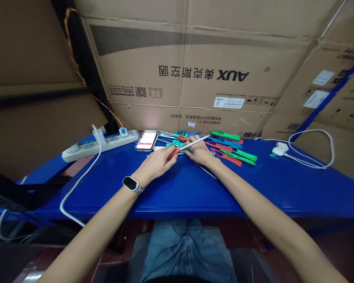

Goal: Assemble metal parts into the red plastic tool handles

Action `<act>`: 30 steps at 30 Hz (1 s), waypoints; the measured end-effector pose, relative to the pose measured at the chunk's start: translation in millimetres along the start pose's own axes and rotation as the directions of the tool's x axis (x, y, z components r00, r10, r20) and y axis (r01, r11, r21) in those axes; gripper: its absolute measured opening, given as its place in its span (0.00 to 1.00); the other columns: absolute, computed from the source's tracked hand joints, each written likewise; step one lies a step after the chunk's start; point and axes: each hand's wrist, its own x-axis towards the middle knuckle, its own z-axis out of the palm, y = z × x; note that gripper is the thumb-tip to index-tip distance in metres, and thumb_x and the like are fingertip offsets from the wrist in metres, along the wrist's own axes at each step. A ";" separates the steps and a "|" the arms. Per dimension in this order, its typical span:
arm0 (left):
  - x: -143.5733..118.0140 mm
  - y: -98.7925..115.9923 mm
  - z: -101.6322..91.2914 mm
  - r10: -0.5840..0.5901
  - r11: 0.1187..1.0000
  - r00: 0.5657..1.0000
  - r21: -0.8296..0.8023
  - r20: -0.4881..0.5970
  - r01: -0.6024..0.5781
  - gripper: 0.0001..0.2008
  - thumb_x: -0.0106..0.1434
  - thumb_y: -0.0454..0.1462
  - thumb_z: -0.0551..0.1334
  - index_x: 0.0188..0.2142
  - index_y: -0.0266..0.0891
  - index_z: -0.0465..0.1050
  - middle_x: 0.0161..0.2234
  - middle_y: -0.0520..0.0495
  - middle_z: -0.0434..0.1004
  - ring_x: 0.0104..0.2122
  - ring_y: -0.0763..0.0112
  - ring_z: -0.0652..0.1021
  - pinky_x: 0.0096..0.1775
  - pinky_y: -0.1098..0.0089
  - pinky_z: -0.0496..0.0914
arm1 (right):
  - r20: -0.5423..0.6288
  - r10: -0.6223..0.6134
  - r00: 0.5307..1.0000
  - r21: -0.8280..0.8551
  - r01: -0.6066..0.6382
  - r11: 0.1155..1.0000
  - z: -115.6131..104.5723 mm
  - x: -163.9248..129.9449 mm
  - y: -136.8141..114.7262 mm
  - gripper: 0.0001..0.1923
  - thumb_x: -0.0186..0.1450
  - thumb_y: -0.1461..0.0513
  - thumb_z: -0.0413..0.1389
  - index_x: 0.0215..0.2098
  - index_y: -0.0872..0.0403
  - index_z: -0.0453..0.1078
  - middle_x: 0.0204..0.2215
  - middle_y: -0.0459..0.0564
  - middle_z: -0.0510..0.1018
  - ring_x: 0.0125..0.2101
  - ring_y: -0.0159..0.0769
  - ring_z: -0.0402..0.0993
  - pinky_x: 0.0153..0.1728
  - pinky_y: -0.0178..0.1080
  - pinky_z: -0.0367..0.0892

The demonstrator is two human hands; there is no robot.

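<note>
My left hand (160, 160), with a watch on the wrist, is closed around the orange handle of a long-tube lighter (191, 144). Its silver tube points up and to the right, across my right hand (200, 149). That right hand is curled down at the parts pile; its fingertips are partly hidden, and what they grip cannot be made out. Green parts (174, 144) lie just beyond my left fingers. To the right are loose coloured handle pieces: red (228, 156), green (225, 135) and blue (224, 141). A thin metal rod (207, 172) lies under my right wrist.
A phone (147, 141) rests left of the pile, beside a white power strip (98, 145) with a cable hanging over the front edge. White chargers with a looped cable (280, 149) lie at the right. Cardboard (177, 51) walls the back of the blue table (177, 192).
</note>
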 end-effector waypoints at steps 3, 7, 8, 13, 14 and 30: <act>-1.8 4.1 1.0 -0.028 0.997 0.998 0.075 0.051 0.024 0.15 0.74 0.45 0.48 0.43 0.41 0.68 0.40 0.44 0.76 0.37 0.61 0.76 0.36 0.67 0.65 | -0.037 -0.045 0.998 0.024 0.046 0.999 2.7 -2.1 1.3 0.09 0.68 0.62 0.52 0.39 0.55 0.74 0.46 0.56 0.73 0.48 0.46 0.62 0.50 0.46 0.60; -3.3 3.4 -0.2 -0.037 0.990 0.998 0.142 0.057 0.029 0.16 0.74 0.46 0.46 0.42 0.41 0.67 0.40 0.44 0.77 0.36 0.60 0.77 0.34 0.67 0.65 | -0.011 -0.030 0.999 0.061 0.030 0.998 7.5 -3.1 1.4 0.11 0.67 0.60 0.55 0.45 0.54 0.75 0.47 0.56 0.73 0.48 0.46 0.63 0.51 0.47 0.60; -3.3 1.6 -0.6 -0.040 0.987 0.998 0.160 0.044 0.032 0.16 0.74 0.46 0.46 0.41 0.41 0.68 0.39 0.44 0.76 0.35 0.61 0.77 0.34 0.68 0.65 | 0.008 -0.014 1.000 0.061 0.014 0.998 8.1 -2.7 1.3 0.12 0.67 0.59 0.56 0.46 0.54 0.74 0.47 0.56 0.73 0.49 0.47 0.63 0.51 0.47 0.60; -3.1 -8.6 -2.1 -0.096 0.958 0.995 0.276 0.025 0.085 0.14 0.72 0.43 0.48 0.40 0.40 0.69 0.35 0.43 0.74 0.32 0.61 0.76 0.33 0.67 0.65 | 0.074 0.042 0.996 0.014 -0.043 0.999 8.0 2.2 1.4 0.14 0.67 0.58 0.57 0.48 0.55 0.74 0.51 0.60 0.71 0.52 0.52 0.62 0.53 0.52 0.57; -3.2 -9.4 -2.4 -0.108 0.953 0.994 0.288 0.030 0.095 0.14 0.72 0.42 0.48 0.41 0.39 0.70 0.37 0.43 0.74 0.33 0.61 0.76 0.34 0.66 0.66 | 0.065 0.037 0.997 0.014 -0.038 0.999 8.1 3.2 1.6 0.14 0.67 0.58 0.57 0.48 0.55 0.74 0.51 0.60 0.72 0.52 0.52 0.63 0.52 0.51 0.58; -4.8 -5.7 -17.0 -0.182 0.974 0.983 0.132 -0.013 0.182 0.16 0.74 0.47 0.44 0.37 0.43 0.64 0.28 0.50 0.74 0.28 0.63 0.75 0.28 0.69 0.56 | 0.035 0.502 0.864 0.985 -0.114 0.129 -5.4 -13.9 7.9 0.20 0.54 0.48 0.65 0.35 0.54 0.75 0.23 0.44 0.75 0.23 0.30 0.66 0.27 0.34 0.60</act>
